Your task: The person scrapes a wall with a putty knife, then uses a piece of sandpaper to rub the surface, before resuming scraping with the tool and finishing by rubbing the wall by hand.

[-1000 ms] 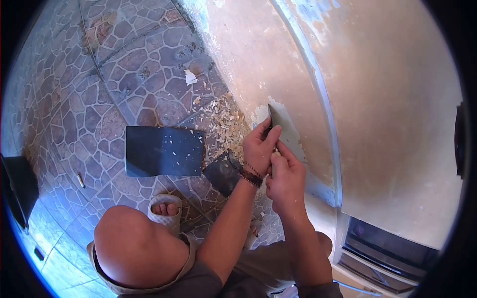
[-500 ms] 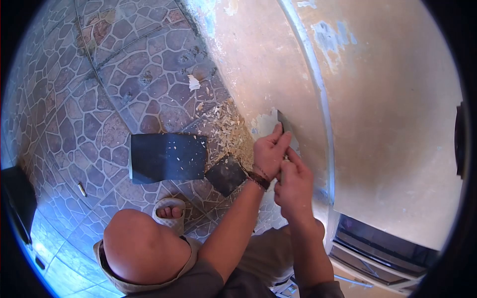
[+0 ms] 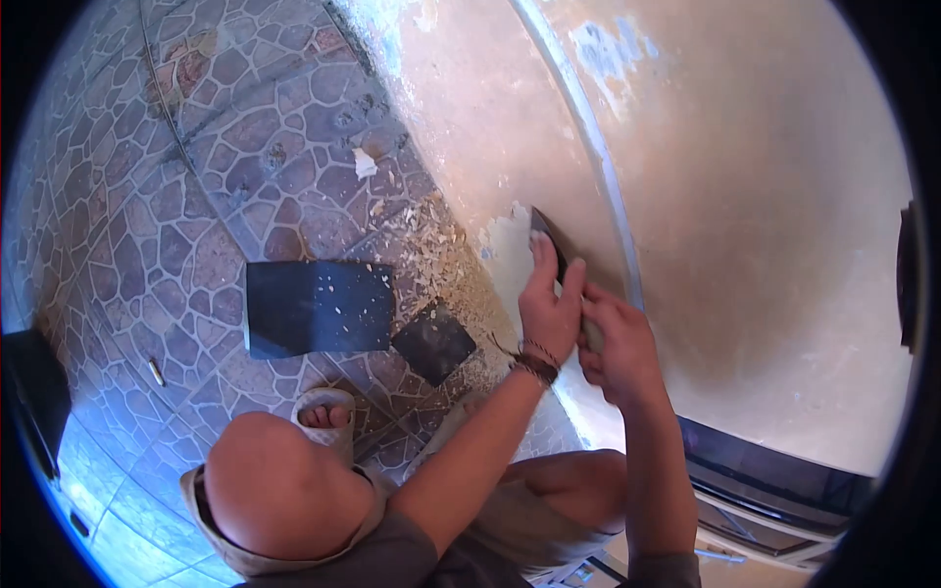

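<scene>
A putty knife (image 3: 555,243) with a dark blade lies against the beige wall (image 3: 470,127), its tip at the edge of a pale bare patch (image 3: 507,240). My right hand (image 3: 627,351) is closed round its handle, which my fingers mostly hide. Ahead of it, my left hand (image 3: 551,312) grips the blade, fingers stretched along one side and thumb on the other. A dark cord bracelet (image 3: 535,365) circles the left wrist.
Paint flakes (image 3: 441,257) are heaped along the wall's foot. Two dark sheets (image 3: 319,309) lie on the stone-patterned floor (image 3: 211,250), one large, one small. A raised pale strip (image 3: 578,98) runs along the wall. Lower right is a dark-paned window (image 3: 769,475).
Both hands have shifted right and slightly down in view. More of the blade now shows, and my left fingers have straightened along it. The view has moved a little.
</scene>
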The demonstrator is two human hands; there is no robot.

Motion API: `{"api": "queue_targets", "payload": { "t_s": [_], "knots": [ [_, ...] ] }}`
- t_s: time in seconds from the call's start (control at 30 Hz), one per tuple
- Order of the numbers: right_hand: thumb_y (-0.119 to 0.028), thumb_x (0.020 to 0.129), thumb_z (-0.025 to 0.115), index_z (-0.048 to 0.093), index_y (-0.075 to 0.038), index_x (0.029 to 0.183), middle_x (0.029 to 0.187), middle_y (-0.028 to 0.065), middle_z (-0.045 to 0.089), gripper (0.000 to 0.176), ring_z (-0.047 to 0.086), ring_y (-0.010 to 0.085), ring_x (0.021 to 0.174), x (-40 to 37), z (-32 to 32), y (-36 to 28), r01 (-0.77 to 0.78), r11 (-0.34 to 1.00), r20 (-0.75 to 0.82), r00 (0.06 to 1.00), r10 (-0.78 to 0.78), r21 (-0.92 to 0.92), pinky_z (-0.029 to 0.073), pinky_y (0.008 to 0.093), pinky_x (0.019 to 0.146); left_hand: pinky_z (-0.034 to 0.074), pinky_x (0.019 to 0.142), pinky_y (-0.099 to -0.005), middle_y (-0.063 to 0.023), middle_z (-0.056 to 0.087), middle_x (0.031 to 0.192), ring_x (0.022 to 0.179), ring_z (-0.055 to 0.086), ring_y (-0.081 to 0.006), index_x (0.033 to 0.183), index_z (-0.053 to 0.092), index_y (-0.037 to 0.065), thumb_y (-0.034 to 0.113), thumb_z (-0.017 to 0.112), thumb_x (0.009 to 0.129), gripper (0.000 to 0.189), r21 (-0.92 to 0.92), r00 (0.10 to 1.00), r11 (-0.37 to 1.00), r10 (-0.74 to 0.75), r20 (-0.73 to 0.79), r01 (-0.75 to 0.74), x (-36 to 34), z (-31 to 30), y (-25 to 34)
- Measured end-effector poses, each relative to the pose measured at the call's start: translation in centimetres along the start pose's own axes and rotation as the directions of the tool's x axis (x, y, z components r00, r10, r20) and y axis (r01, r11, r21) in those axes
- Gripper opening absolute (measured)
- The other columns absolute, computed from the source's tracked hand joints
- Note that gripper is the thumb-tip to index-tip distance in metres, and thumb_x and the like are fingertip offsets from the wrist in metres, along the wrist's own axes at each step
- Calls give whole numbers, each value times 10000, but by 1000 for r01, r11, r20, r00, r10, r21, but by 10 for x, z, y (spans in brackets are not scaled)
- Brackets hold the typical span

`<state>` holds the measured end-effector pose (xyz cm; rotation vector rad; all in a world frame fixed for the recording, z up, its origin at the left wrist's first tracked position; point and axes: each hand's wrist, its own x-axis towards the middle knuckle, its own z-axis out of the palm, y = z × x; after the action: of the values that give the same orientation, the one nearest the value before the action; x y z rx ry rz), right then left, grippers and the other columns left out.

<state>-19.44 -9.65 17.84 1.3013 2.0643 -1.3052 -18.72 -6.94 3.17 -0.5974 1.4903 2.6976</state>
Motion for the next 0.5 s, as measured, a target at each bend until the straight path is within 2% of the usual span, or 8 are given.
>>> {"api": "queue_targets", "payload": {
  "t_s": [0.13,0.17,0.27,0.3,0.33,0.37,0.47,0.5],
  "knots": [
    [-174,858,443,500,-110,1219,566,-9,407,371,293,39,350,27,13,25,106,994,50,993,-107,33,196,194,298,323,655,-202,-43,405,918,831,372,-76,1302,347,-47,165,525,888,498,-183,948,936,-272,166,301,20,-26,9],
    [-175,859,439,501,-108,1217,560,-11,402,369,293,39,351,14,7,25,114,992,45,992,-117,54,198,196,299,306,831,-240,-153,348,1143,1052,344,-145,1294,321,-83,180,519,889,522,-176,945,939,-260,197,295,14,-22,16],
    [-172,850,432,531,-54,1174,692,63,541,358,445,99,454,8,-7,6,104,994,104,989,-107,38,324,244,382,415,810,-220,-177,515,1163,990,502,-123,1289,327,-98,185,510,890,522,-34,959,971,-226,172,235,6,-9,31],
    [-169,845,430,546,-28,1153,762,102,613,358,521,129,505,10,-15,4,88,995,119,989,-92,35,385,267,423,422,753,-203,-137,551,1082,904,505,-92,1288,340,-92,181,514,888,514,-65,944,957,-265,197,282,13,-13,30],
    [-171,841,421,531,-8,1156,805,139,614,371,551,179,582,27,-14,12,194,980,125,974,-187,-44,415,296,503,430,696,-186,-97,588,1002,818,507,-61,1287,353,-85,177,517,886,507,-88,925,939,-305,226,331,20,-19,30],
    [-173,837,413,517,12,1159,848,177,615,385,582,229,658,52,-1,27,297,948,145,949,-279,-118,444,324,583,387,566,-165,13,537,778,656,423,-12,1289,379,-56,172,529,879,493,-14,901,935,-339,272,356,35,-34,33],
    [-174,839,395,483,29,1169,800,174,530,397,485,272,728,69,15,44,430,889,192,897,-399,-160,358,346,665,378,530,-180,32,529,734,624,424,-18,1288,389,-43,171,531,873,488,-158,953,944,-267,145,288,32,-30,18],
    [-166,853,401,483,-16,1191,669,74,474,379,400,160,542,69,8,49,454,881,208,882,-424,-130,299,281,486,373,519,-184,41,520,714,613,423,-19,1286,393,-40,172,534,869,489,-152,959,949,-261,113,276,27,-27,14]
  ]
}}
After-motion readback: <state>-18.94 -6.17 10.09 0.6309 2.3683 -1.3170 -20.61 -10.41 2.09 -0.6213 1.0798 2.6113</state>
